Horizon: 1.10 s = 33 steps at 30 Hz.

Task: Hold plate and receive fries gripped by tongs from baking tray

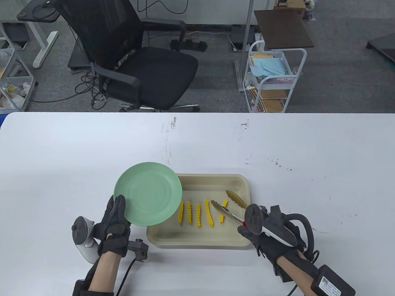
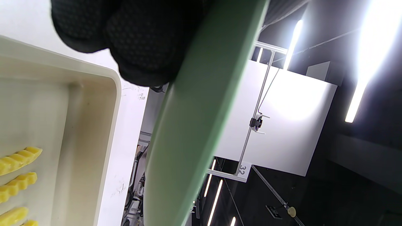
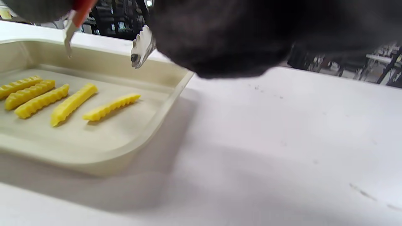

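Green plate (image 1: 148,193) tilts over the tray's (image 1: 197,243) left end, gripped at its rim by the left hand (image 1: 113,224). Five fries (image 1: 198,215) lie in the tray. The right hand (image 1: 268,238) grips the tongs (image 1: 230,206) — tips apart above the rightmost fry.

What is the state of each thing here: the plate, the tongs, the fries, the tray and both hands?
plate: empty, lifted and tilted, overlapping the tray's left corner.
tongs: open, above the tray, holding no fry.
fries: five, lying in the tray.
baking tray: resting on the table.
left hand: grips the plate's rim.
right hand: holds the tongs' handle end.
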{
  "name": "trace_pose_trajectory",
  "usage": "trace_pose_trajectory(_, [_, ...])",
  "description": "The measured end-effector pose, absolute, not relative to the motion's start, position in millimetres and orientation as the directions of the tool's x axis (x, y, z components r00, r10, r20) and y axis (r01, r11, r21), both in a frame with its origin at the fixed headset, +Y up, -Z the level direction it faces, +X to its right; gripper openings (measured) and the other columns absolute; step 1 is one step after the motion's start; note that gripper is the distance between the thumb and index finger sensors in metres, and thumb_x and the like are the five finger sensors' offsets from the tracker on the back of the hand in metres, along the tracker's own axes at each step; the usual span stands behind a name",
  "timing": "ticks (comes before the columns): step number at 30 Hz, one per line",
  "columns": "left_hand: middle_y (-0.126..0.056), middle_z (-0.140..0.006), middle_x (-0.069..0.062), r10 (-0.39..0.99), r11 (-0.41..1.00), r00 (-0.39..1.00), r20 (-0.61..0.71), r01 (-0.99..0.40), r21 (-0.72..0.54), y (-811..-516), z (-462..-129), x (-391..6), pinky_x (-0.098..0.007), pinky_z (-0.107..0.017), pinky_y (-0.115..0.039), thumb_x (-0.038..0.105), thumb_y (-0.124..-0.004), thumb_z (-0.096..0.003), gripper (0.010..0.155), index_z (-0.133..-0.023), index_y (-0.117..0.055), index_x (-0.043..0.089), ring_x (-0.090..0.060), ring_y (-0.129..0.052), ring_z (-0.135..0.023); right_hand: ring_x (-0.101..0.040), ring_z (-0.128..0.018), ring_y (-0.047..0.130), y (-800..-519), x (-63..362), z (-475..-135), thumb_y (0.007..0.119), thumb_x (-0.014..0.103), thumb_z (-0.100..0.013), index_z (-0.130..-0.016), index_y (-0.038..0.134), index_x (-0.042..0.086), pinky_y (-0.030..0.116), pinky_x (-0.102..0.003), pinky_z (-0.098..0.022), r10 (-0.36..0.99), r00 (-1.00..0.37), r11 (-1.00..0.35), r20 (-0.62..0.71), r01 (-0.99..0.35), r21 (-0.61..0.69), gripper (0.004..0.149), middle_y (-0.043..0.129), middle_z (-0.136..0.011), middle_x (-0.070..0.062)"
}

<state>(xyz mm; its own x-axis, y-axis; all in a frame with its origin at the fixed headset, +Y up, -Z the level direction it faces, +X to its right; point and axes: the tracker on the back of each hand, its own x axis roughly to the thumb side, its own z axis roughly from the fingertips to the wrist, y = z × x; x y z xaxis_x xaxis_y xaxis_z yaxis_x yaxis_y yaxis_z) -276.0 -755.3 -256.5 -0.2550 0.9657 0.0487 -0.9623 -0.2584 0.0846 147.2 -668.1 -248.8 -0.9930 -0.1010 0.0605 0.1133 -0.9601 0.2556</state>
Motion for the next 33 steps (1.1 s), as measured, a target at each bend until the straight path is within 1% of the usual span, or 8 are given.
trace_pose_trajectory(4, [-0.069, -0.091, -0.01, 0.965, -0.259, -0.256, 0.048, -0.962, 0.086, -755, -257, -276, -0.052, -0.048, -0.075, 0.042, -0.052, -0.0648, 0.062, -0.11, -0.033, 0.004, -0.022, -0.093, -0.05, -0.013, -0.011, 0.098, -681, 142, -250, 0.05, 0.069, -0.039, -0.1, 0.049, 0.004, 0.087, -0.04, -0.007, -0.18, -0.981, -0.936, 0.067, 0.192, 0.296, 0.089, 0.088, -0.06, -0.012])
trace_pose_trajectory(9, [-0.07, -0.091, -0.01, 0.966, -0.259, -0.256, 0.047, -0.962, 0.087, -755, -257, -276, -0.053, -0.048, -0.074, 0.042, -0.052, -0.0647, 0.062, -0.11, -0.034, 0.004, -0.022, -0.093, -0.05, -0.012, -0.012, 0.098, -693, 131, -251, 0.047, 0.067, -0.041, -0.1, 0.045, 0.004, 0.087, -0.04, -0.008, -0.258, -0.963, -0.913, 0.075, 0.268, 0.307, 0.087, 0.087, -0.062, -0.012])
trace_pose_trajectory(12, [-0.07, -0.091, -0.01, 0.966, -0.257, -0.254, 0.044, -0.962, 0.086, -755, -257, -275, -0.053, -0.048, -0.074, 0.042, -0.052, -0.0647, 0.062, -0.109, -0.034, 0.004, -0.022, -0.093, -0.05, -0.012, -0.012, 0.097, -696, 125, -251, 0.049, 0.068, -0.041, -0.101, 0.047, 0.006, 0.087, -0.039, -0.009, -0.303, -0.95, -0.901, 0.076, 0.312, 0.303, 0.086, 0.087, -0.062, -0.011])
trace_pose_trajectory(17, [-0.07, -0.091, -0.01, 0.966, -0.256, -0.254, 0.042, -0.963, 0.087, -756, -256, -276, -0.053, -0.048, -0.074, 0.042, -0.053, -0.0646, 0.062, -0.109, -0.034, 0.004, -0.022, -0.093, -0.05, -0.012, -0.009, 0.098, -696, 122, -254, 0.059, 0.063, -0.043, -0.101, 0.054, 0.017, 0.087, -0.041, -0.008, -0.369, -0.927, -0.898, 0.065, 0.374, 0.232, 0.074, 0.09, -0.057, -0.005])
trace_pose_trajectory(22, [-0.069, -0.091, -0.01, 0.965, -0.26, -0.258, 0.036, -0.962, 0.084, -756, -256, -275, -0.053, -0.048, -0.074, 0.043, -0.052, -0.0647, 0.062, -0.11, -0.033, 0.003, -0.022, -0.093, -0.05, -0.014, -0.006, 0.098, -696, 140, -264, 0.064, 0.061, -0.042, -0.099, 0.06, 0.022, 0.087, -0.042, -0.007, -0.24, -0.969, -0.94, 0.055, 0.246, 0.235, 0.069, 0.092, -0.055, -0.006])
trace_pose_trajectory(27, [-0.069, -0.091, -0.01, 0.957, -0.29, -0.289, 0.018, -0.954, 0.075, -759, -257, -275, -0.053, -0.049, -0.074, 0.043, -0.052, -0.0648, 0.063, -0.11, -0.033, 0.004, -0.022, -0.093, -0.051, -0.015, -0.002, 0.099, -697, 156, -265, 0.067, 0.061, -0.04, -0.095, 0.066, 0.023, 0.087, -0.042, -0.004, -0.155, -0.985, -0.977, 0.071, 0.163, 0.138, 0.067, 0.096, -0.051, -0.006])
trace_pose_trajectory(30, [-0.069, -0.091, -0.01, 0.957, -0.29, -0.29, 0.008, -0.954, 0.075, -760, -258, -274, -0.053, -0.049, -0.074, 0.043, -0.052, -0.0648, 0.063, -0.11, -0.033, 0.004, -0.022, -0.093, -0.051, -0.015, -0.002, 0.099, -684, 160, -265, 0.068, 0.06, -0.04, -0.094, 0.067, 0.023, 0.087, -0.042, -0.003, -0.068, -0.996, -0.994, 0.065, 0.073, 0.079, 0.066, 0.096, -0.05, -0.007])
trace_pose_trajectory(33, [-0.068, -0.092, -0.011, 0.958, -0.286, -0.287, -0.005, -0.956, 0.069, -761, -258, -272, -0.053, -0.049, -0.074, 0.043, -0.052, -0.0649, 0.063, -0.11, -0.032, 0.003, -0.022, -0.093, -0.051, -0.015, -0.001, 0.099, -660, 156, -262, 0.068, 0.06, -0.04, -0.095, 0.067, 0.023, 0.087, -0.042, -0.003, 0.024, -0.996, -1.0, 0.086, -0.022, 0.018, 0.066, 0.097, -0.05, -0.007])
